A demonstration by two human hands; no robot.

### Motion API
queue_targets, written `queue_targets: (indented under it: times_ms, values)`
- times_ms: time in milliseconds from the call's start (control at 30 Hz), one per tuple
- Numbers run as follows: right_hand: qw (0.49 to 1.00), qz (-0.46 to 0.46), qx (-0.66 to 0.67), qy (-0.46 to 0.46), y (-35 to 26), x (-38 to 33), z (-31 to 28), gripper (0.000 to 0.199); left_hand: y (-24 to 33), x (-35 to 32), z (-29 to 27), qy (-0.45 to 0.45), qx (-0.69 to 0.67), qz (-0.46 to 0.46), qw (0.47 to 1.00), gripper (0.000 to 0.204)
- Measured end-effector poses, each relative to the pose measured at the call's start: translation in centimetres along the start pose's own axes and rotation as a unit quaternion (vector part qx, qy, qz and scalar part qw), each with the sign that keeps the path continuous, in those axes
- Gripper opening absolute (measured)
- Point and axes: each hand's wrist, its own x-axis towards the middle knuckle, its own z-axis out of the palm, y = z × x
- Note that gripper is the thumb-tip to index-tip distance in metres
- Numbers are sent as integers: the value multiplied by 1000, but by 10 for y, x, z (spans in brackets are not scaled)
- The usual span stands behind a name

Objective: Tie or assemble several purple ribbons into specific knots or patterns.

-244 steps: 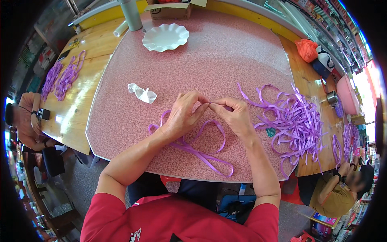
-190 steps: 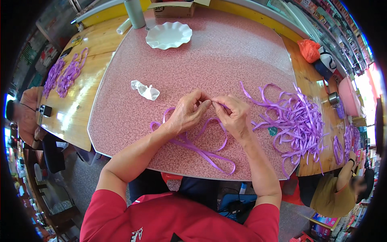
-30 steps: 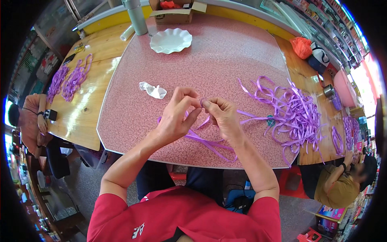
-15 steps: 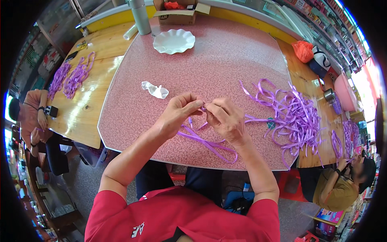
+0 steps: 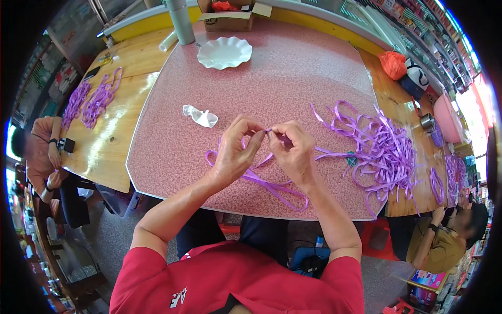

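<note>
Between my two hands, above the middle of the pink speckled table (image 5: 172,172), a purple ribbon (image 5: 282,194) is pinched in the fingertips. My left hand (image 5: 239,149) closes thumb and index finger on it, and my right hand (image 5: 294,152) does likewise, with the tips nearly touching. Loops of the ribbon hang down and lie on the tabletop below my hands. One strand runs right, past a small green piece (image 5: 352,159), into a big tangled heap of purple ribbon (image 5: 384,154). What exactly sits between the fingertips is mostly hidden.
Beyond my hands lie a crumpled white tissue (image 5: 200,116) and a scalloped white plate (image 5: 225,53). A pale green bottle (image 5: 180,23) and an open cardboard box (image 5: 228,22) stand at the far edge. Co-workers sit at left (image 5: 42,146) and right (image 5: 442,240), with more ribbon bundles (image 5: 99,102).
Both hands have shifted slightly, and the fingertips now meet a bit farther from me. A ribbon loop has appeared at the left of my left hand.
</note>
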Motion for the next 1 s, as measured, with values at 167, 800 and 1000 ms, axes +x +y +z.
queue_targets:
  times_ms: [167, 800, 1000]
  values:
    - [988, 139, 50, -37, -4, 2, -1, 6, 1, 0, 4, 30, 14, 0, 999, 7]
    - [940, 250, 205, -108, 0, 5, -11, 12, -4, -4, 0, -58, -112, -192, 973, 21]
    - [929, 265, 243, -83, 3, 1, -4, 14, -3, 0, -3, -107, -276, -257, 920, 21]
